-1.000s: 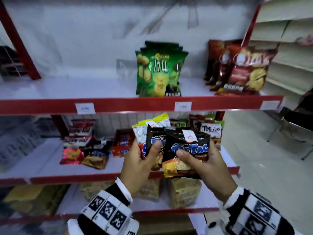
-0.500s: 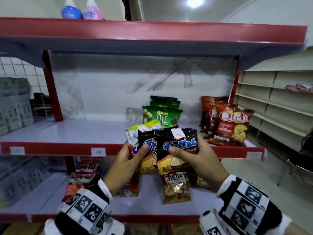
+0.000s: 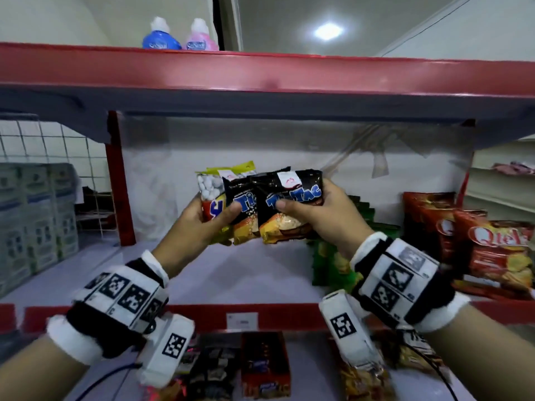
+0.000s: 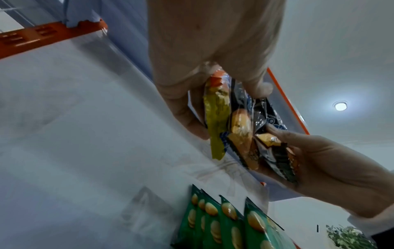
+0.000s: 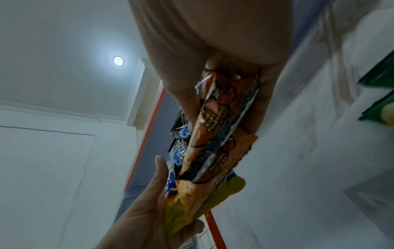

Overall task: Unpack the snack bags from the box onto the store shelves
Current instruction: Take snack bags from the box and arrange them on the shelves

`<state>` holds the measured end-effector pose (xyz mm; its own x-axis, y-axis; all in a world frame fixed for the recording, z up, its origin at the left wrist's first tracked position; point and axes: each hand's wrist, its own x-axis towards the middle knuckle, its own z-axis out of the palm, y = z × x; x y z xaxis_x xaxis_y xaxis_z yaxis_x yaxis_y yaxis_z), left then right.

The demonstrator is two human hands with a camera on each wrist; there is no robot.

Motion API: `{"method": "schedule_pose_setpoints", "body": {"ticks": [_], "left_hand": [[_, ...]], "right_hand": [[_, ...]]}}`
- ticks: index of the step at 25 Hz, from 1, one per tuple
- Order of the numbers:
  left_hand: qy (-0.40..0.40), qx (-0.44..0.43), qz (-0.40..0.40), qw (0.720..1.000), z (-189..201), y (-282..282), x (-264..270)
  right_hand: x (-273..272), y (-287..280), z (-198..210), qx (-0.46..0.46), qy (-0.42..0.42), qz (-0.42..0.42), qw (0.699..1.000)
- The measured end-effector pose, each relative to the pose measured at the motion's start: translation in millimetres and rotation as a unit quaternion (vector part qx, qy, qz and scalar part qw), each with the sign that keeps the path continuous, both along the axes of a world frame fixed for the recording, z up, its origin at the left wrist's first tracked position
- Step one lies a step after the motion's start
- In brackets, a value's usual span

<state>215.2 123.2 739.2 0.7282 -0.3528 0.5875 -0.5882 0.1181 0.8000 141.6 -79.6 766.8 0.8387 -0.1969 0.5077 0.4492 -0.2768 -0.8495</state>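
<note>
My left hand (image 3: 215, 215) grips two snack bags side by side: a yellow-topped bag of white balls (image 3: 211, 186) and a black Tic Tac bag (image 3: 241, 198). Pressed against them is a second black Tic Tac bag (image 3: 292, 186), pinched between the thumb and fingers of my right hand (image 3: 307, 198). All three bags hang upright in the air above the pale middle shelf (image 3: 231, 279). The left wrist view shows the bag bundle (image 4: 219, 118) from below. In the right wrist view the black bag (image 5: 219, 126) stands edge-on. No box is in view.
Green chip bags (image 3: 333, 261) stand on the shelf behind my right wrist, red Qtela bags (image 3: 492, 250) further right. The red-edged top shelf (image 3: 260, 73) overhangs and carries two bottles (image 3: 179, 37). A red carton (image 3: 265, 363) and more snacks lie on the shelf below.
Both hands have risen with the three bags from the lower shelf's height to in front of the middle shelf. The view has tilted upward. The grips are unchanged.
</note>
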Motion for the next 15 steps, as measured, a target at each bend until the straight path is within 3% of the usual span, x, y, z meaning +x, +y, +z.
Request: {"method": "schedule_pose_setpoints", "body": {"ticks": [5,8,11,15], "left_hand": [[0.002,0.059,0.053,0.997,8,52,83],[0.047,0.047,0.098,0.993,4,83,119],[0.077,0.045,0.107,0.99,-6,104,142],[0.113,0.037,0.095,0.988,-16,114,158]], "right_hand": [[84,21,-2,0.016,0.04,-0.094,0.995],[131,19,-17,-0.068,0.109,-0.164,0.978],[167,15,-36,-0.182,0.209,-0.155,0.948],[204,21,-54,-0.189,0.263,-0.128,0.937]]}}
